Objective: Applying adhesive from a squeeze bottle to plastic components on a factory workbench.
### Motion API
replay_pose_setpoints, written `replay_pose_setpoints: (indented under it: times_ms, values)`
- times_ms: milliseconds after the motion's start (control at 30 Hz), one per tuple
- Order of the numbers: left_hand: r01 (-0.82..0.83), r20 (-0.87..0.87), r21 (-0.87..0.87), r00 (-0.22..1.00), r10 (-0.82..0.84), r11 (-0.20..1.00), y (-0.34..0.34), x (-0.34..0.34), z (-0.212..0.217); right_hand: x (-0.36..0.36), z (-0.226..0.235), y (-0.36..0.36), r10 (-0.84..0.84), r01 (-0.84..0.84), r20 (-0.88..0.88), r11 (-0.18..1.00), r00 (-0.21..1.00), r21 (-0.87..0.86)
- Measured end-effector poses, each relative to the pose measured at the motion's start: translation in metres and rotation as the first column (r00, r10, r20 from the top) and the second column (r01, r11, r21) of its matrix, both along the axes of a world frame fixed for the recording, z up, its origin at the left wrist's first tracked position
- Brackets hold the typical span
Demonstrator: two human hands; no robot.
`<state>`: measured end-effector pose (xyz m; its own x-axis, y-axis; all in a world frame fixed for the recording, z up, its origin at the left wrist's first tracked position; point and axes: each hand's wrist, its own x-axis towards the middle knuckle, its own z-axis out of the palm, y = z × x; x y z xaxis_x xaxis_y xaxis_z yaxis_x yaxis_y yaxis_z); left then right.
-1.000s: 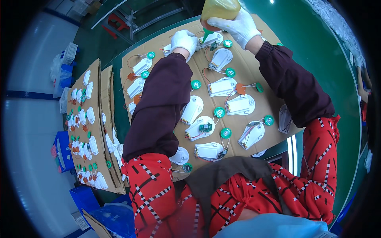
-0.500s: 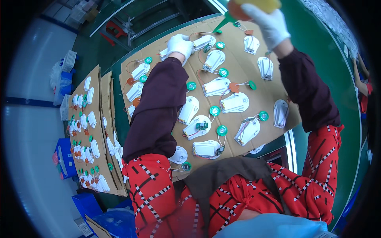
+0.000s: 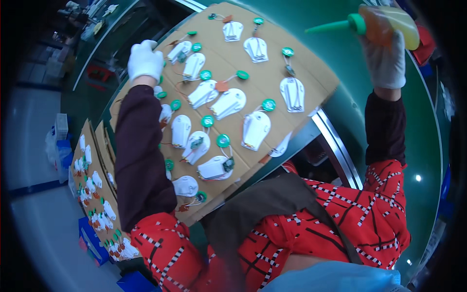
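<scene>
Right hand (image 3: 386,61), gloved, is gripping a yellow squeeze bottle (image 3: 389,22) with a green nozzle, holding it up over the green worktop (image 3: 350,97), off the board's right edge. Left hand (image 3: 145,61), gloved, fingers curled, is pressing on the cardboard sheet's (image 3: 311,73) far left edge. White plastic parts (image 3: 255,129) and green discs (image 3: 223,140) are lying across the sheet. More loaded sheets (image 3: 92,180) are standing at left.

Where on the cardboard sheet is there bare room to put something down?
The cardboard sheet is bare along its right edge, beyond the rightmost white part. The middle is crowded with white parts and green discs, up to the left hand.
</scene>
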<state>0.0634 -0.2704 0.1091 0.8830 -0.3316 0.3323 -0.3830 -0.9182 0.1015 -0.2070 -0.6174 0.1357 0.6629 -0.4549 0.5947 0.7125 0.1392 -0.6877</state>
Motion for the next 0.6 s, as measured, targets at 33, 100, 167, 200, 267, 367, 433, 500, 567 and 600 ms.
replay_pose_setpoints:
  times_ms: [33,100,167,200,267,367,433,500,567,600]
  values:
    - [0.016,0.04,0.029,0.999,-0.017,0.999,-0.006,-0.007,0.007,-0.01,-0.014,-0.012,0.0,0.001,-0.054,1.0,0.999,0.016]
    - [0.077,0.043,0.063,0.996,-0.08,0.995,-0.02,-0.028,0.024,-0.024,-0.032,-0.026,0.015,-0.006,-0.156,0.998,0.988,0.058]
    - [0.218,0.051,0.089,0.973,-0.223,0.972,-0.034,-0.054,0.032,-0.028,-0.037,-0.024,0.024,-0.005,-0.166,0.994,0.986,0.113]
    - [0.322,0.052,0.096,0.943,-0.328,0.942,-0.047,-0.067,0.031,-0.03,-0.039,-0.023,0.02,0.009,-0.178,0.986,0.984,0.164]
    - [0.507,-0.045,0.027,0.862,-0.506,0.862,-0.072,-0.109,0.029,-0.034,-0.042,-0.023,0.036,-0.011,-0.149,0.986,0.988,0.168]
    - [0.679,-0.306,0.204,0.729,-0.613,0.706,-0.116,-0.183,0.032,-0.041,-0.047,-0.033,0.067,-0.052,-0.082,0.983,0.994,0.174]
    - [0.656,-0.577,0.368,0.717,-0.392,0.659,-0.131,-0.222,0.039,-0.036,-0.051,-0.031,0.109,-0.087,-0.12,0.98,0.987,0.176]
    - [0.582,-0.493,0.33,0.778,-0.39,0.743,-0.14,-0.241,0.015,-0.039,-0.047,-0.039,0.066,-0.038,-0.111,0.97,0.992,0.24]
    - [0.533,-0.406,0.331,0.825,-0.393,0.778,-0.155,-0.25,-0.008,-0.052,-0.035,-0.046,0.007,0.024,-0.104,0.956,0.995,0.293]
    - [0.484,-0.326,0.326,0.864,-0.385,0.812,-0.158,-0.25,-0.017,-0.054,-0.035,-0.047,0.019,0.011,-0.1,0.957,0.995,0.29]
